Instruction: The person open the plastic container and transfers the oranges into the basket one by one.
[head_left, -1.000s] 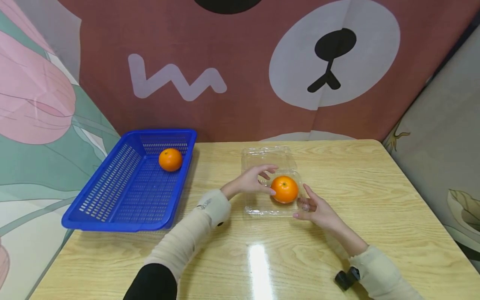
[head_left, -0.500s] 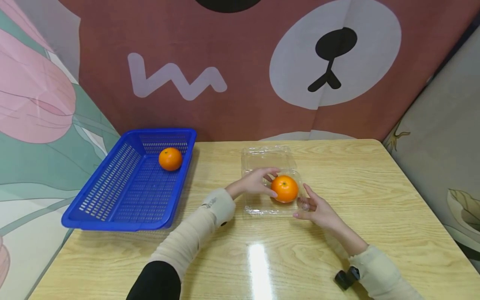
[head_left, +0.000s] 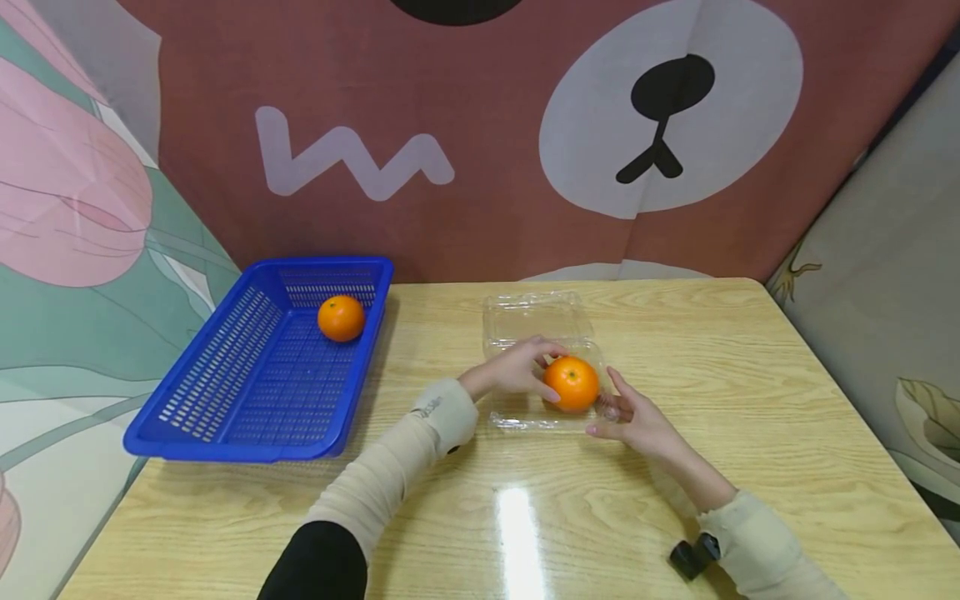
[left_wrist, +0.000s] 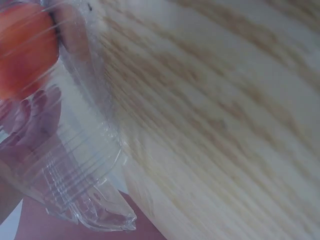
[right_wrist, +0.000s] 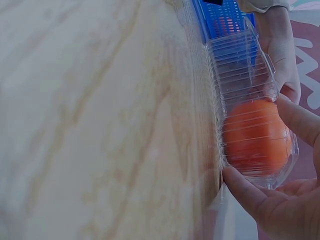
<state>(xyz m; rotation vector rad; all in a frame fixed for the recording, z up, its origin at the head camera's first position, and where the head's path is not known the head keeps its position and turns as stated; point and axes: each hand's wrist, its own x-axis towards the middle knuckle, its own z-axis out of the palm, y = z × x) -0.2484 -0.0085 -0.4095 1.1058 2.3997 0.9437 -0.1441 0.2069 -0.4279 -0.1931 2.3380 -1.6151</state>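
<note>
A clear plastic clamshell box [head_left: 513, 410] lies on the table, its lid [head_left: 534, 312] folded back behind the base. Over the base, my left hand [head_left: 517, 367] holds an orange [head_left: 572, 383] from its left side, thumb in front and fingers behind. My right hand [head_left: 637, 423] grips the right side of the box; in the right wrist view, its thumb and finger sit at opposite edges of the clear wall [right_wrist: 240, 82]. The orange [right_wrist: 257, 137] shows behind that wall. The left wrist view also shows the orange [left_wrist: 25, 50] through ribbed plastic.
A blue slotted basket [head_left: 240, 454] stands at the left of the wooden table [head_left: 750, 400], with a second orange [head_left: 341, 318] in its far right corner. Printed cloths hang behind the table and along both sides.
My left hand has moved slightly right and toward me around the orange, and the orange has shifted a little the same way. My right hand stays at the box's side.
</note>
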